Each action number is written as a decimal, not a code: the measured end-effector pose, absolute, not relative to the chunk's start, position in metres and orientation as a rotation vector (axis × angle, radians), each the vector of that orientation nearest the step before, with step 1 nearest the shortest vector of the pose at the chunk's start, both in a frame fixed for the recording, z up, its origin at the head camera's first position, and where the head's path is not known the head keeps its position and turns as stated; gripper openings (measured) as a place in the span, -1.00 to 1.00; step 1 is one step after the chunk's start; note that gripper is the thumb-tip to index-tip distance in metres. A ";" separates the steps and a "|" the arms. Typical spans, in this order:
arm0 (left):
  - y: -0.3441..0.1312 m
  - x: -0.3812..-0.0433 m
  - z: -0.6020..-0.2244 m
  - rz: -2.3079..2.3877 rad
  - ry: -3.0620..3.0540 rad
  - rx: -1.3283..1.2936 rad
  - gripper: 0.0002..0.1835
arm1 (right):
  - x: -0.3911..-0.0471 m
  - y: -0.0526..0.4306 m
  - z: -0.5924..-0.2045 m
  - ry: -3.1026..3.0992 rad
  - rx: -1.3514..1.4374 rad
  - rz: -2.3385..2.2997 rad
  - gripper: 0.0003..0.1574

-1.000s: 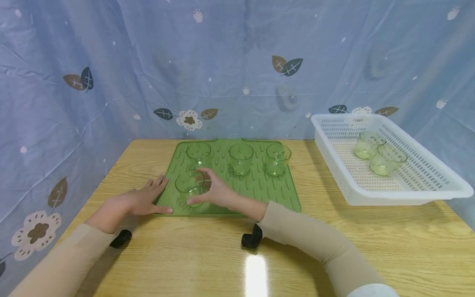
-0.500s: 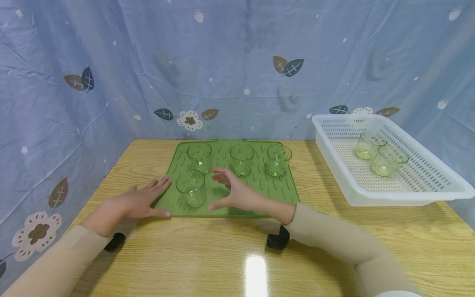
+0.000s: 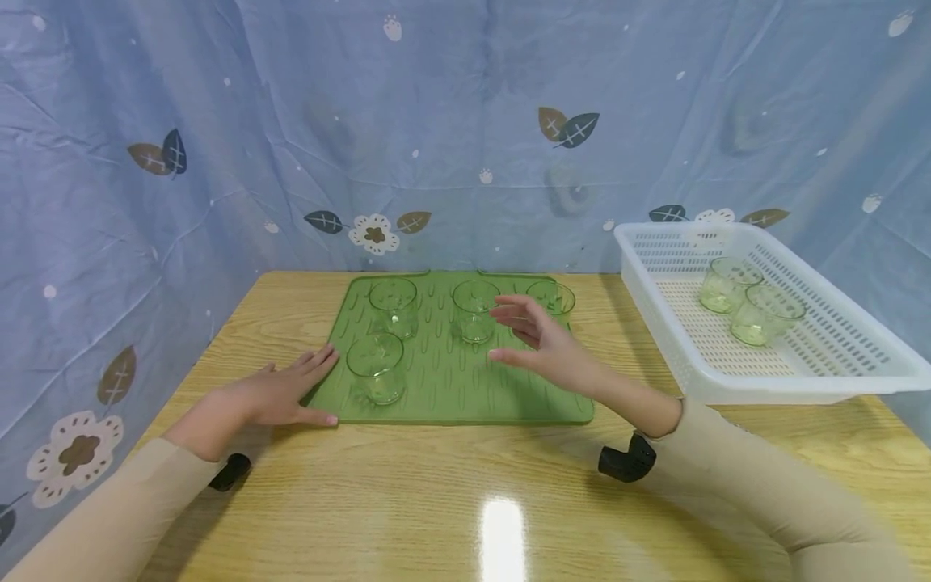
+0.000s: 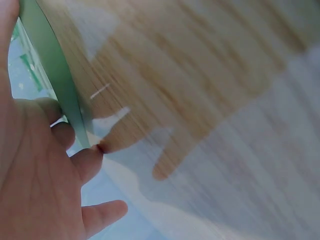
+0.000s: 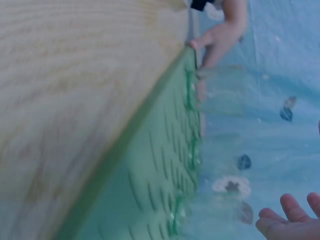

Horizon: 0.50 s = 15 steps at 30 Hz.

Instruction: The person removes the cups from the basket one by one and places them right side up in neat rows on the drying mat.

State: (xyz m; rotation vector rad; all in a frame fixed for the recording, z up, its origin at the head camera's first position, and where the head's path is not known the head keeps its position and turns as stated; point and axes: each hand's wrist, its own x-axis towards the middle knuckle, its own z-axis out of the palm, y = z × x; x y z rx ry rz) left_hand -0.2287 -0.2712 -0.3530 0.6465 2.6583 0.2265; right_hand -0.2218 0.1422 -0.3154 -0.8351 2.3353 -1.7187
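Observation:
A green ridged mat [image 3: 451,388] lies on the wooden table with several clear greenish glasses upright on it. One glass [image 3: 377,370] stands at the front left, and behind it is another glass [image 3: 393,307]. A middle glass [image 3: 474,314] stands in the back row; the back right glass [image 3: 550,297] is partly hidden by my right hand [image 3: 556,349]. That hand hovers over the mat's right part, fingers loosely bent, holding nothing. My left hand [image 3: 287,394] rests at the mat's left edge, fingers spread; in the left wrist view its fingertips [image 4: 90,162] touch the mat's edge.
A white plastic basket [image 3: 800,386] stands on the right of the table [image 3: 378,501], with two glasses [image 3: 765,315] inside. A blue patterned curtain [image 3: 465,105] hangs behind and at both sides.
My right hand has let go of the front left glass and moved right across the mat. The glass stays where it stood. My left hand has hardly moved.

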 end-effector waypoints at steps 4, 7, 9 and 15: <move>-0.270 -0.229 -0.354 0.229 2.654 0.645 0.26 | -0.219 0.162 -0.304 2.405 -0.855 -1.707 -0.15; -0.270 -0.230 -0.354 0.225 2.656 0.637 0.27 | -0.218 0.177 -0.293 2.452 -0.894 -1.699 -0.19; -0.270 -0.231 -0.354 0.221 2.657 0.635 0.27 | -0.217 0.185 -0.285 2.475 -0.927 -1.706 -0.22; -0.271 -0.232 -0.354 0.219 2.653 0.633 0.26 | -0.215 0.209 -0.265 2.581 -0.972 -1.683 -0.25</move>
